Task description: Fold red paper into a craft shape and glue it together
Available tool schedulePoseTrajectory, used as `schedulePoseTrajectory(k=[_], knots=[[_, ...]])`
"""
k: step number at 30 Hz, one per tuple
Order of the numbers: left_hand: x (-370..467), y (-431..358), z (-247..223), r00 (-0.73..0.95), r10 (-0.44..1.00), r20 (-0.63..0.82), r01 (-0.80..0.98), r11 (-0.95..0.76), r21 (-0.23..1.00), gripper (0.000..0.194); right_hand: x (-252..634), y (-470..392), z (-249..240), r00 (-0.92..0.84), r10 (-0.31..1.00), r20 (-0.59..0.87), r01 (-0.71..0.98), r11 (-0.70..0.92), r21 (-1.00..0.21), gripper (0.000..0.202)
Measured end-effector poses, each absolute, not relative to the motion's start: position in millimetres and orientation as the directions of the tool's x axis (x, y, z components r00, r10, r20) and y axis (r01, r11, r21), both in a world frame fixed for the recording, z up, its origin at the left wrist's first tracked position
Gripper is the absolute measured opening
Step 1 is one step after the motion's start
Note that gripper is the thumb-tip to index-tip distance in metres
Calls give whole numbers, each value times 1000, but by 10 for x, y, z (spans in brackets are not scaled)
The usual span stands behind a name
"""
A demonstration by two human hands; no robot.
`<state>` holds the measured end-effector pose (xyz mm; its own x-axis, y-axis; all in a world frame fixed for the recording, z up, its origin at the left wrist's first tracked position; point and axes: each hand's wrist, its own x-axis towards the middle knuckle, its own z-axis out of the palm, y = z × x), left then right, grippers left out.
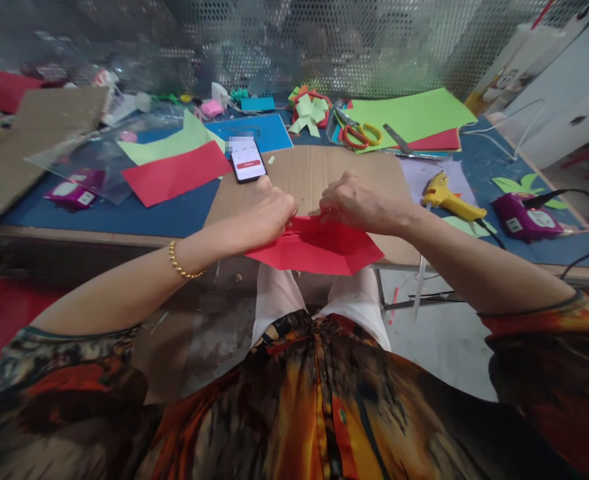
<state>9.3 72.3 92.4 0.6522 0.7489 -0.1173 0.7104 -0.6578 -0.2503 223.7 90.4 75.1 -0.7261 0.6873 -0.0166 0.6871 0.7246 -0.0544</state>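
A sheet of red paper (319, 250) with crease lines hangs over the table's front edge, above my lap. My left hand (269, 210) pinches its far edge on the left, fingers closed. On the right, my right hand (349, 203) has its fingers curled closed on the same far edge. Both hands are over a piece of brown cardboard (304, 167), and the fingertips are partly hidden. Just beyond my left hand lies a phone (247, 159) with its screen lit.
Scissors with orange and yellow handles (362, 135) rest on green paper (414, 113). At the right are a yellow glue gun (452, 197) and a purple power socket (524, 217) with a black cable. Red paper (177, 172) and a plastic bag (109, 153) lie at the left.
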Motion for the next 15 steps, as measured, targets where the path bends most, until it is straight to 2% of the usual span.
schedulePoseTrajectory(k=[7,11,15], knots=[[124,660,978,635,752,-176,719,-659,-222,36,2266,929,759,-699,713,-44,712,689,-134,20],[115,672,969,627,753,-199,720,-658,-220,35,2249,908,797,-698,711,-89,715,683,-150,26],[69,730,869,664,730,-161,707,-684,-179,29,2197,874,826,-677,725,-129,736,665,-128,33]])
